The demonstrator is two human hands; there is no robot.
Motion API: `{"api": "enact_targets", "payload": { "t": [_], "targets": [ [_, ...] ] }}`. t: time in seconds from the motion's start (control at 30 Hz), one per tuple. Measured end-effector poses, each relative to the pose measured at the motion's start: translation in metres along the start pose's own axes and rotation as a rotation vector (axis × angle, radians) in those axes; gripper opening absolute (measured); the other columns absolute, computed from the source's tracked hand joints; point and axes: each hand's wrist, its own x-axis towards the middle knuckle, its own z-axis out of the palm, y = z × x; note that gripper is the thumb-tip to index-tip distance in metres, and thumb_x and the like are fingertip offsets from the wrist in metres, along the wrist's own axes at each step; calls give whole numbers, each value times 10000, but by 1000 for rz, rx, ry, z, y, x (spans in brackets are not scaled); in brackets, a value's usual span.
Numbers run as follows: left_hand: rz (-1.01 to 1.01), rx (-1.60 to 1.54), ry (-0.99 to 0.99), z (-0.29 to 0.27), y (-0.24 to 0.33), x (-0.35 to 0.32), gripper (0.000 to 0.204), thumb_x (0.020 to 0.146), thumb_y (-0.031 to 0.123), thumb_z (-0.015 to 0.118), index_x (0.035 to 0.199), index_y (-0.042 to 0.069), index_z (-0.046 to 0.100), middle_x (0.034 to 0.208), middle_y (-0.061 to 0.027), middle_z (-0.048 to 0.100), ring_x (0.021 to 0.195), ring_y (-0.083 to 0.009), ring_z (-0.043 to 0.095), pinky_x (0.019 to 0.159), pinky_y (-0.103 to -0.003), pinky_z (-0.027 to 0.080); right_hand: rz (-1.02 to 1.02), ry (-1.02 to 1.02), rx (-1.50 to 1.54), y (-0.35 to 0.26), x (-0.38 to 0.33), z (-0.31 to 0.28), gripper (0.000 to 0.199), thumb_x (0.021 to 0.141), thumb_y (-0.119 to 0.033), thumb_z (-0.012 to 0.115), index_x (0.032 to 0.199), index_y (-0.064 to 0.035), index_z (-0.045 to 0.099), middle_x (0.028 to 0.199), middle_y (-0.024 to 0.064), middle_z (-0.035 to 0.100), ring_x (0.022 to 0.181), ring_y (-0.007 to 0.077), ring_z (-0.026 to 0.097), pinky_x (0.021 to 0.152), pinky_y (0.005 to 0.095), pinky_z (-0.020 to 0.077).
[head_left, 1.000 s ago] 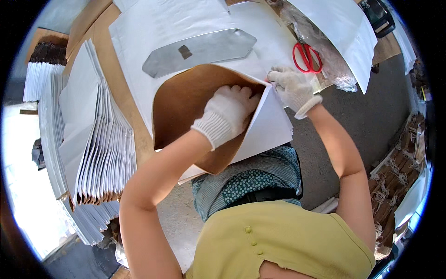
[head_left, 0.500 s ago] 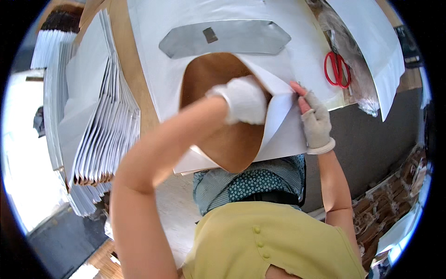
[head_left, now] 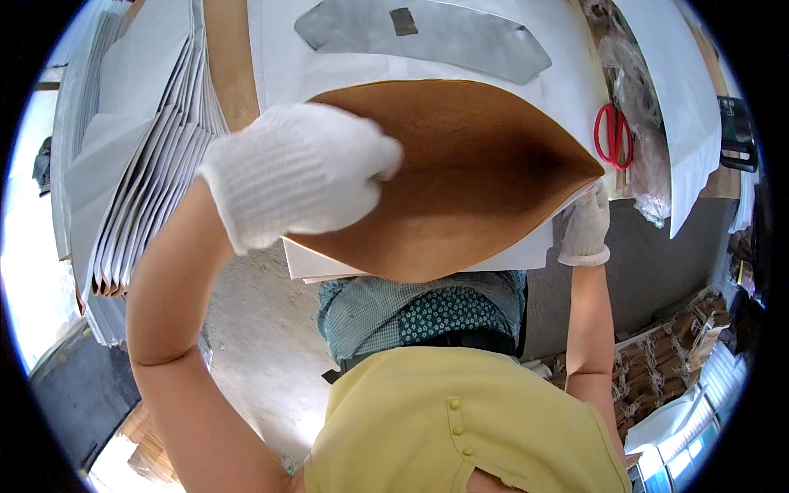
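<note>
A large paper bag (head_left: 427,189), brown inside and white outside, gapes wide in front of me. My left hand (head_left: 300,177), in a white knit glove, is curled over the bag's left end and covers that corner. Its fingertips are hidden, so whether anything is in them does not show. At the bag's right corner, my right hand (head_left: 588,226) in a fingerless glove grips the paper edge, its fingers partly behind the bag. White paper sheets (head_left: 316,261) lie beneath the bag.
A grey metal plate (head_left: 427,37) with clipped corners lies beyond the bag. Red-handled scissors (head_left: 613,136) rest at the right beside crumpled clear plastic (head_left: 637,107) and a white sheet (head_left: 678,115). Folded bags (head_left: 152,156) are stacked at the left.
My left hand has come out of the bag and moved left to its left end. The bag's mouth has turned and spread wide sideways. My right hand stays at its right corner.
</note>
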Motion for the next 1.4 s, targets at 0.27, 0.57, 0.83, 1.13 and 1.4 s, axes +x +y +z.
{"api": "enact_targets", "payload": {
  "t": [0.27, 0.57, 0.83, 1.13, 1.4],
  "targets": [
    [7, 89, -65, 50, 14, 24, 247, 888, 207, 622, 1066, 95, 752, 1073, -134, 736, 992, -325, 728, 861, -480, 595, -70, -96, 21, -11, 8, 13, 489, 1091, -329, 568, 1394, 52, 614, 1349, 126, 684, 1210, 200, 649, 1076, 326, 480],
    [126, 75, 284, 87, 86, 152, 446, 882, 313, 699, 1282, 115, 671, 1318, -145, 689, 1200, -298, 694, 975, -380, 570, -115, -55, -303, -26, -10, 49, 465, 1056, -245, 559, 1442, 10, 609, 1477, 189, 609, 1423, 248, 515, 1207, 369, 359],
    [102, -1190, -181, 22, -41, 123, 462, 905, 349, 737, 1253, 46, 759, 1125, -62, 749, 1074, -169, 659, 974, -324, 515, -459, -222, -1028, -16, -9, 50, 553, 976, -276, 648, 1501, -112, 585, 1529, 184, 568, 1469, 402, 466, 1262, 481, 314],
    [-103, -396, 236, 39, -12, 138, 392, 983, 390, 576, 1183, 102, 751, 902, -186, 732, 863, -335, 710, 850, -438, 556, -607, -214, -1508, -7, -19, 68, 556, 911, -327, 685, 1455, -230, 631, 1587, 95, 523, 1532, 309, 406, 1301, 503, 250],
    [-165, -286, 303, 46, -4, 135, 372, 999, 365, 547, 1180, 85, 711, 1073, -242, 719, 995, -401, 694, 909, -452, 552, -711, -553, -1299, -9, 1, 78, 678, 848, -398, 748, 1457, -136, 607, 1610, 130, 488, 1508, 323, 431, 1298, 487, 247]
  ]
}}
